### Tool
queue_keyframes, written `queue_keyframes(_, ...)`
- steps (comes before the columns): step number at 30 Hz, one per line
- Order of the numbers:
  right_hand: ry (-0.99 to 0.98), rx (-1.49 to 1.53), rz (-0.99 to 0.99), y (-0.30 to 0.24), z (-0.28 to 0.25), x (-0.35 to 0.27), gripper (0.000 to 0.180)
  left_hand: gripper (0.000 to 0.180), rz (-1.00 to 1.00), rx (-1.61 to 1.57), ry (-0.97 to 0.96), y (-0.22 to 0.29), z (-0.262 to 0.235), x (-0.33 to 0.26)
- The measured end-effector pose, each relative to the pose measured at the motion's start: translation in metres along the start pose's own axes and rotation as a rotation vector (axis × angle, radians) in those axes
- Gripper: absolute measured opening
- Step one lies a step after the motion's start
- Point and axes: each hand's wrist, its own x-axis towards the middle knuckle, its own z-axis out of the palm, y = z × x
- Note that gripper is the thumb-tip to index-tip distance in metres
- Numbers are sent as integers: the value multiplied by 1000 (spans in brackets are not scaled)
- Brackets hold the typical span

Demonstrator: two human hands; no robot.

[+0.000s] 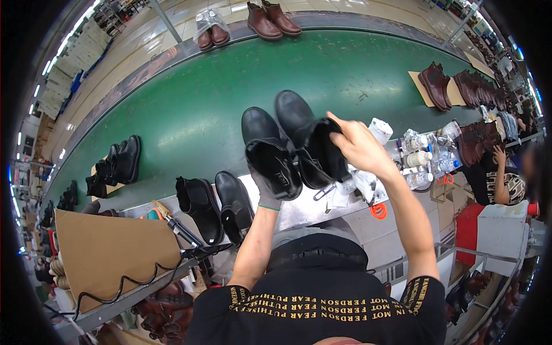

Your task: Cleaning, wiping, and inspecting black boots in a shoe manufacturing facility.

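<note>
Two black ankle boots are held up side by side over the near edge of the bench, toes pointing away from me and dark openings toward me. My left hand (pixel 265 194), in a thin grey glove, grips the left black boot (pixel 260 125) from its outer side; most of its fingers are hidden behind the boot. My bare right hand (pixel 363 146) closes on the collar of the right black boot (pixel 294 114), thumb at the opening. Just left of my left forearm stand a black elastic-sided boot (pixel 199 208) and another black boot (pixel 234 198).
A green conveyor belt (pixel 213 80) runs across. Brown boots (pixel 270 22) stand along its far edge, more brown boots (pixel 435 86) at right. Bottles (pixel 418 158) and crumpled paper crowd the right. A cardboard sheet (pixel 115 253) and black cable lie left. A co-worker's arm (pixel 501 175) shows far right.
</note>
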Motion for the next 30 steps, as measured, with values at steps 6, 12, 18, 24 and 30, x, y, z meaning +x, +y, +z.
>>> queue_keyframes(6,146,20,142,-18,-1,-44,44,93,-262,-103,-278,-31,-13,13)
queue_keyframes(12,120,117,-10,-32,6,-49,46,103,-303,-111,-327,1,58,-40)
queue_keyframes(18,36,135,-178,-43,11,-65,51,89,254,64,-273,8,47,-83)
queue_keyframes(24,-173,46,-501,-82,15,-83,56,87,720,132,-252,-9,32,-141)
queue_keyframes(30,-409,120,-833,-120,33,-89,59,85,875,153,-279,14,29,-204)
